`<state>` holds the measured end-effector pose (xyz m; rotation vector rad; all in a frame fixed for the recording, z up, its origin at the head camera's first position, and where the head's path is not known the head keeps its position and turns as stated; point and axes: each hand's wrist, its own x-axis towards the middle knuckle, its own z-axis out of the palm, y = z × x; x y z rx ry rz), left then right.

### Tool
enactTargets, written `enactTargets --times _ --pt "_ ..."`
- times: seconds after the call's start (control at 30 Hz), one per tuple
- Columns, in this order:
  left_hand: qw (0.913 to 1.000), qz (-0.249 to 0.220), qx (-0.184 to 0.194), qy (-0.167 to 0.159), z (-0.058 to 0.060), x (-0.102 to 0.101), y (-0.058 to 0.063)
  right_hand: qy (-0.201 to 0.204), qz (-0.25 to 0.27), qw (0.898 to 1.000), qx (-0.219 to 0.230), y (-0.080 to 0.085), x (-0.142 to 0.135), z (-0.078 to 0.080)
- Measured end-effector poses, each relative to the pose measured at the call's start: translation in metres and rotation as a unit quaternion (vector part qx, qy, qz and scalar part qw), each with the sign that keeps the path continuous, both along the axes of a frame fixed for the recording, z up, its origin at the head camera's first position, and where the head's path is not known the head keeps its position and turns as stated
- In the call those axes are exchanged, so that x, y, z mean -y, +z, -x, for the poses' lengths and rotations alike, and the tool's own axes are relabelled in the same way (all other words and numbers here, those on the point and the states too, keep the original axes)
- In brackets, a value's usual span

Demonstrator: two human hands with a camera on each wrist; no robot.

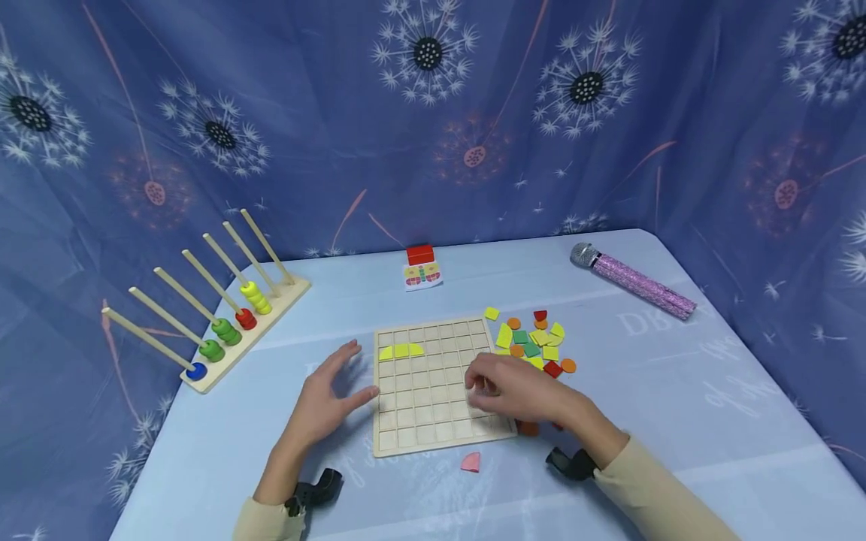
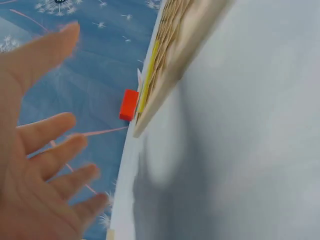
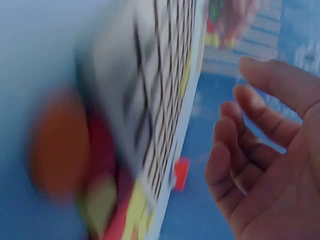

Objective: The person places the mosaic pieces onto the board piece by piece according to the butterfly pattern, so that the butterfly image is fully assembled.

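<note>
A wooden grid board (image 1: 433,409) lies on the table with three yellow pieces (image 1: 401,351) in its upper left cells. At the board's left edge is my left hand (image 1: 329,402), its fingers spread and the palm bare in the left wrist view. My right hand (image 1: 514,387) hovers over the board's right side with loosely bent fingers. Nothing sits between thumb and fingers (image 3: 225,135) in the right wrist view. Beside that hand lies a pile of small coloured pieces (image 1: 531,338), partly hidden by it. One pink quarter-round piece (image 1: 470,462) rests below the board.
A wooden peg stand (image 1: 230,353) with coloured beads stands at the left. At the back, a picture card (image 1: 422,276) leans by a red block (image 1: 420,255). A glittery pink microphone (image 1: 636,282) lies at the back right. Behind the table hangs a blue patterned cloth (image 1: 304,113).
</note>
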<state>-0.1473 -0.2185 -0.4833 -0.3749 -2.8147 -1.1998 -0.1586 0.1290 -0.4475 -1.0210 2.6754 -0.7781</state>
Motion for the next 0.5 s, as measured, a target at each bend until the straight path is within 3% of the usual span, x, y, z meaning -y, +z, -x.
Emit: enactTargets --times 0.07,0.13,0.27,0.37,0.5 --pt "0.9996 -0.026 -0.001 0.009 0.015 0.001 0.002 0.045 -0.012 0.999 -0.012 -0.001 0.008 -0.018" --pt "0.9997 -0.023 0.007 -0.008 0.029 0.002 0.001 0.089 -0.024 0.995 -0.031 -0.004 0.014 -0.034" --pt "0.9931 0.059 0.043 -0.092 0.050 0.006 -0.009 0.149 -0.047 0.985 -0.078 -0.012 0.020 -0.058" --pt "0.9815 0.118 0.053 -0.141 0.055 0.009 -0.015 0.151 -0.058 0.981 -0.104 -0.018 0.019 -0.067" --pt "0.9782 0.137 0.031 -0.153 0.057 0.006 -0.021 0.118 -0.064 0.985 -0.105 -0.023 0.006 -0.069"
